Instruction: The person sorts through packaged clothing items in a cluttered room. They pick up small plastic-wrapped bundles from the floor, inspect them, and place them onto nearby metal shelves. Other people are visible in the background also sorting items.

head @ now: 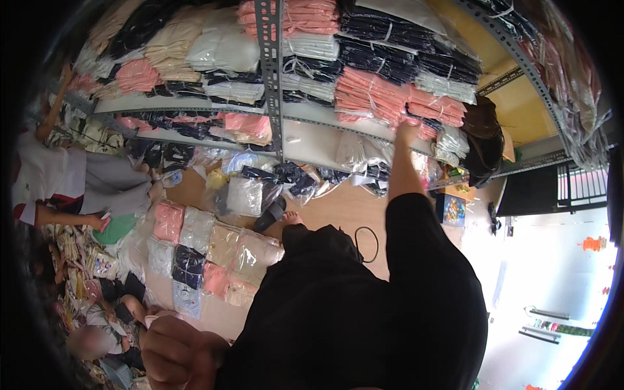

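Note:
My right hand [408, 129] reaches up to the shelf. Its fingers touch the front edge of a tall stack of pink folded garments [370, 95] in clear plastic. Whether they grip a pack there, I cannot tell. Below that hand, white bagged garments [452, 141] sit beside the pink ones. Down at the lower left, my left hand [180, 353] is curled into a fist close to the camera. A pale pinkish thing [163, 314] shows just beyond its knuckles; the frame does not settle whether it is held. Rows of bagged folded garments [195, 239] lie past this hand.
A perforated metal upright [269, 73] divides the shelving. Dark bags [480, 136] hang at the shelf's right end. A seated person [87, 180] handles a green cloth [116, 229] at left, and another person [105, 324] sits lower down. A black slipper [270, 214] lies near my foot.

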Tool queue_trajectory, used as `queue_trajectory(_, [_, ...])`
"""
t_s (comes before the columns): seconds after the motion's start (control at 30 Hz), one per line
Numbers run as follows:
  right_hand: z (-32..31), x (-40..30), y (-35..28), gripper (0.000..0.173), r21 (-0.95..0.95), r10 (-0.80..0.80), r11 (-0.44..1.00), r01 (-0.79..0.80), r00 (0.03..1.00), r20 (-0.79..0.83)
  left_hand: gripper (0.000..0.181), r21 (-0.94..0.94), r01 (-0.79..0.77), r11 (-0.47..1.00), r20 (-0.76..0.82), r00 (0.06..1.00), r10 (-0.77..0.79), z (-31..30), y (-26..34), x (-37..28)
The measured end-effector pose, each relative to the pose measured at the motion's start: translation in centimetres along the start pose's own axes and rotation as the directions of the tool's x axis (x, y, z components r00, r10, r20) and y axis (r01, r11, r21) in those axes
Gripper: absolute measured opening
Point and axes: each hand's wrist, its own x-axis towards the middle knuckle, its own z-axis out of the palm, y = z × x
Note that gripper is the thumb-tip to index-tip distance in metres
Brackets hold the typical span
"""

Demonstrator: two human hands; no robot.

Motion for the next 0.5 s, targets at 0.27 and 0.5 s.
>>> queue_trajectory(0.27, [-1.2,14.0,0.4,0.040,-0.288,-0.456,0.766,0.575,0.801,0.388,0.019,-0.106,-0.059,0.993,0.204,0.976,0.080,-2.1,0.3,1.9])
queue_trajectory(0.5, [5.3,2.8,7.0,0.039,-0.259,-0.246,0.715,0.649,0.581,0.776,0.008,-0.079,0.120,0.990,-0.145,0.981,-0.130,1.9,3.2,0.3])
